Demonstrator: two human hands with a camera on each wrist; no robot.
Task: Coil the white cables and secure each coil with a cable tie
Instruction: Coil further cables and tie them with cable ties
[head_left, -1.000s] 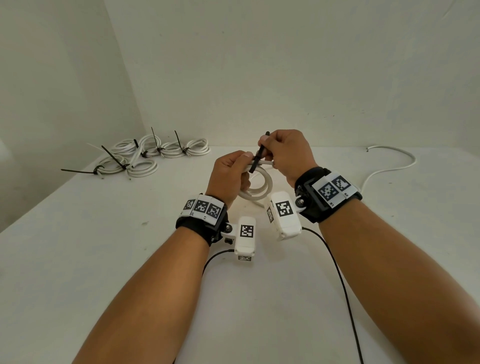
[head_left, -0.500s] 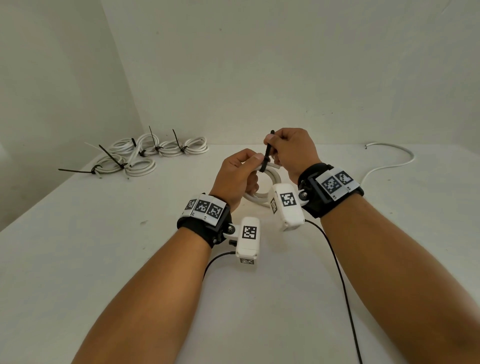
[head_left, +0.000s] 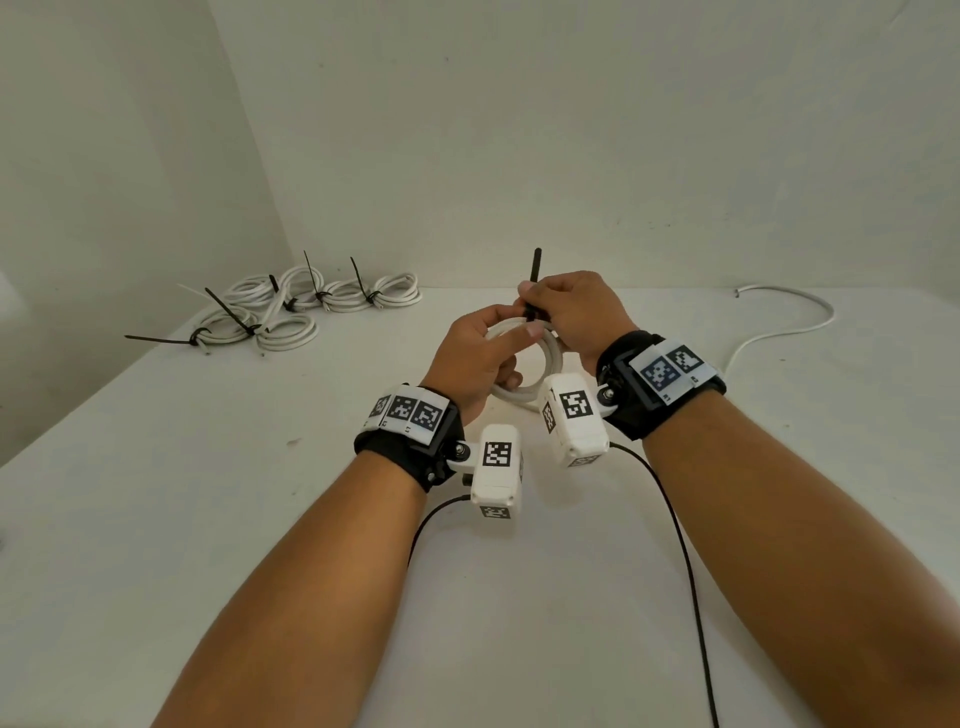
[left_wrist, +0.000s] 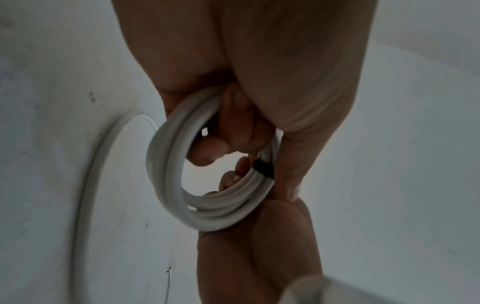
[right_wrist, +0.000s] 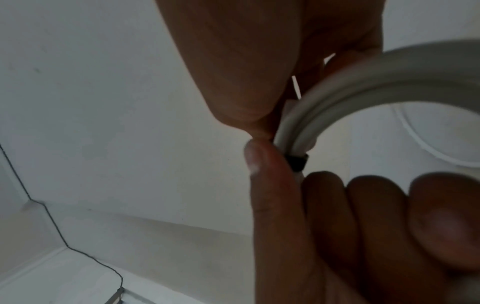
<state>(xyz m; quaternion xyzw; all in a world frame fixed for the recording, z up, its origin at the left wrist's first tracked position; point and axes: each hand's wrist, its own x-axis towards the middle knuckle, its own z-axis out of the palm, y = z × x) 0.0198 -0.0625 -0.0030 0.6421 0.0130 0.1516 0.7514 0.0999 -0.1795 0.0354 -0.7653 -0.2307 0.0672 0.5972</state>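
One coil (head_left: 524, 364) of white cable is held above the table (head_left: 208, 519), between the two hands. The left hand (head_left: 475, 358) grips the coil's near-left side, fingers curled through the ring and thumb laid along its top. The right hand (head_left: 576, 312) is closed in a pinch on one black tie (head_left: 535, 275), whose tail stands up above the knuckles. In the wrist views the tie's band wraps the coil's strands; three turns can be counted in the left wrist view.

At the table's far left lies a group of tied coils (head_left: 291, 312). About six loops are visible; the exact count cannot be told where they overlap. Five black tie tails project from that group.

One loose cable (head_left: 779, 322) lies uncoiled at the far right, well apart from the hands.

Two wrist cameras and two black leads (head_left: 680, 545) run back along the table.
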